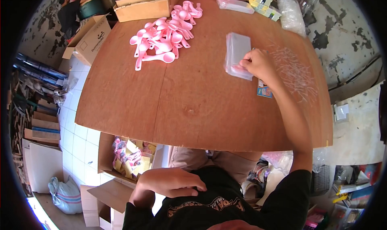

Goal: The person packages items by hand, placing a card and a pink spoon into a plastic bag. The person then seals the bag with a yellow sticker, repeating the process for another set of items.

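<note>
My right hand [260, 64] reaches over the table to a stack of clear plastic bags [238, 48]. Its thumb and fingertips are pinched together at the stack's right edge, on the plastic of a bag. A small blue printed card [264, 90] lies partly under that wrist. My left hand [175, 182] is held in front of my shirt, below the table edge, fingers loosely extended and holding nothing. Across the table, to the left of the bags, is a heap of pink plastic spoons [163, 38].
Thin clear strips [296, 74] are scattered at the table's right. A cardboard box [145, 6], a plastic roll [291, 12] and yellow packaging [262, 4] line the far edge. Below the front-left edge, an open carton [105, 153] holds pink and yellow packets. Another person [70, 14] is at far left.
</note>
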Demonstrator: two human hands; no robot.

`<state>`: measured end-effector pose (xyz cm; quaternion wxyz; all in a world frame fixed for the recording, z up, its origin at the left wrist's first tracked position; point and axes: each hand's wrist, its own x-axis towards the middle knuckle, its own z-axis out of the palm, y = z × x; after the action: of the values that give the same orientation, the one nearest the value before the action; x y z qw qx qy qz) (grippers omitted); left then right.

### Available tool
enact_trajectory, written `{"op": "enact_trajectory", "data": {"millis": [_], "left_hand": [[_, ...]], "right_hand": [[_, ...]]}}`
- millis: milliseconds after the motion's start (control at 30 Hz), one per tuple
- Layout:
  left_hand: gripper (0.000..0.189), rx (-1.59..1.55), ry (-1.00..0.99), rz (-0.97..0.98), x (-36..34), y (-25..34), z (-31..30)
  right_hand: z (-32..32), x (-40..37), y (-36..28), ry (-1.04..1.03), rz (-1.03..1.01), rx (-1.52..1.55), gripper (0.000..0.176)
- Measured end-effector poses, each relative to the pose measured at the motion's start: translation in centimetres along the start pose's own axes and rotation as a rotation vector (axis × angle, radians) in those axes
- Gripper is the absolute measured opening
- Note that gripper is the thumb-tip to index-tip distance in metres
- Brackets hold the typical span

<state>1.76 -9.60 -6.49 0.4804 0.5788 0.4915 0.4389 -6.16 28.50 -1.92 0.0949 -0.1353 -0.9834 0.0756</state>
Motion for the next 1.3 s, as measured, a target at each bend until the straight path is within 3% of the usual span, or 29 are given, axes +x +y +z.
{"op": "enact_trajectory", "data": {"millis": [100, 200, 267, 333, 400, 600, 667, 700, 767, 833, 967, 1000, 1067, 1100, 1167, 1200, 1267, 1300], "left_hand": [[0.023, 0.154, 0.055, 0.271, 2.1, 2.9, -1.6], [0.022, 0.432, 0.023, 0.293, 4.3, 5.0, -4.5], [0.023, 0.420, -0.018, 0.044, 5.7, 6.3, -6.8], [0.024, 0.732, 0.092, 0.032, 7.5, 5.5, -9.3], [0.027, 0.738, 0.154, -0.144, 9.8, 5.5, -12.7], [0.032, 1.130, 0.460, 0.033, 15.1, -0.2, -18.0], [0.035, 1.286, 0.553, 0.175, 16.6, -1.9, -18.4], [0.035, 1.287, 0.555, 0.177, 17.1, -2.1, -18.2], [0.038, 1.212, 0.411, -0.014, 18.0, -2.5, -17.8], [0.040, 1.266, 0.442, 0.006, 18.1, -2.8, -17.2], [0.044, 1.336, 0.524, 0.101, 18.0, -3.8, -17.4], [0.044, 1.336, 0.526, 0.098, 17.9, -3.7, -17.1], [0.043, 0.856, 0.648, 0.054, 17.5, -2.9, -15.7], [0.043, 0.856, 0.648, 0.057, 16.9, -2.2, -15.2], [0.041, -0.324, 0.411, 0.060, 15.0, -0.6, -13.7], [0.041, -0.327, 0.410, 0.058, 14.5, 0.0, -12.2], [0.036, -0.974, 0.591, 0.067, 13.5, 0.7, -9.0], [0.036, -0.974, 0.592, 0.065, 13.1, 0.3, -7.8]], "right_hand": [[-0.5, 0.0, -0.2, -0.073, 0.012, 0.027, 0.019], [-0.7, 0.4, 0.0, -0.108, 0.015, 0.056, 0.021], [-0.4, 0.5, 0.0, -0.097, 0.012, 0.052, 0.019], [-0.1, 0.6, 0.3, -0.058, -0.018, 0.060, 0.016], [1.0, 1.0, 1.2, -0.016, -0.071, 0.029, 0.014], [1.4, 0.9, 1.5, 0.029, -0.152, 0.000, 0.012], [1.1, 1.0, 1.4, 0.029, -0.158, 0.005, 0.012], [0.9, 0.9, 1.2, -0.009, -0.130, 0.008, 0.012], [0.9, 0.9, 1.6, -0.045, -0.101, 0.010, 0.013], [0.7, 1.0, 1.5, 0.108, -0.088, -0.041, 0.011], [-3.4, -2.7, -2.0, 0.225, -0.085, -0.120, 0.009], [-3.8, -3.7, -2.5, 0.269, -0.162, -0.168, 0.008], [-4.8, -6.0, -3.7, 0.315, -0.241, -0.219, 0.007], [-5.2, -7.4, -4.6, 0.311, -0.288, -0.256, 0.006], [-5.1, -10.2, -5.9, 0.309, -0.397, -0.314, 0.006], [-4.8, -11.3, -6.3, 0.313, -0.462, -0.336, 0.007], [-4.0, -13.2, -7.1, 0.330, -0.555, -0.294, 0.010], [-3.7, -13.7, -7.5, 0.347, -0.618, -0.257, 0.011]]}}
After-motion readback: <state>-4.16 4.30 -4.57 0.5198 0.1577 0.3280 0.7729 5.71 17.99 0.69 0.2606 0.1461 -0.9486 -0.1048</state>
